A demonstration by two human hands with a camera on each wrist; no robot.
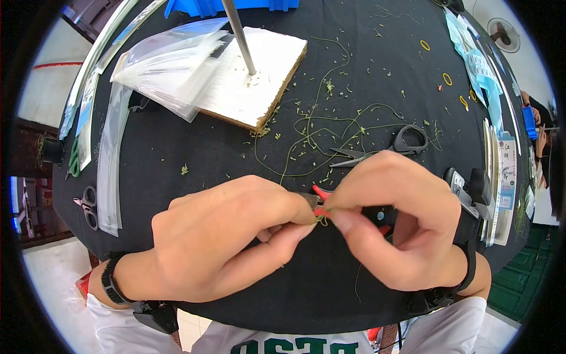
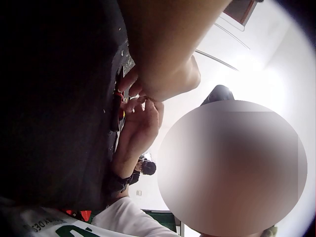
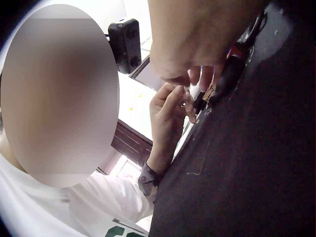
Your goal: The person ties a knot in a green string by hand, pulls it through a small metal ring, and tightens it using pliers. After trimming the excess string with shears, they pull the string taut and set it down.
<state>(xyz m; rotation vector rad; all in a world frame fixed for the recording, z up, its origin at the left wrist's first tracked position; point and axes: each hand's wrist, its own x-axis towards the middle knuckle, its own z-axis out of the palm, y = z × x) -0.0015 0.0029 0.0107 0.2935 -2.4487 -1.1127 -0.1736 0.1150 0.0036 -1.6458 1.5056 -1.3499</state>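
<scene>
My left hand [image 1: 227, 236] and right hand [image 1: 401, 221] meet over the black cloth near the front of the table. Thumb and index finger are pinched together on each, fingertips almost meeting. A thin green thread [image 1: 322, 221] shows in a small loop at the fingertips, which hide most of it. Below the hands lies a red-handled tool [image 1: 321, 192] with a grey metal head, partly covered by the fingers. Just beyond the right hand rest black-handled scissors [image 1: 410, 140], blades apart. In the left wrist view the right hand [image 2: 140, 131] shows beneath the left forearm.
Long green thread [image 1: 309, 135] and clippings litter the black cloth. A white-topped board [image 1: 265, 71] with a metal rod [image 1: 239, 35] stands at the back, clear plastic sleeves [image 1: 171, 71] beside it. Small scissors [image 1: 88, 207] lie left; a stapler [image 1: 463, 192] and packets [image 1: 506, 177] lie right.
</scene>
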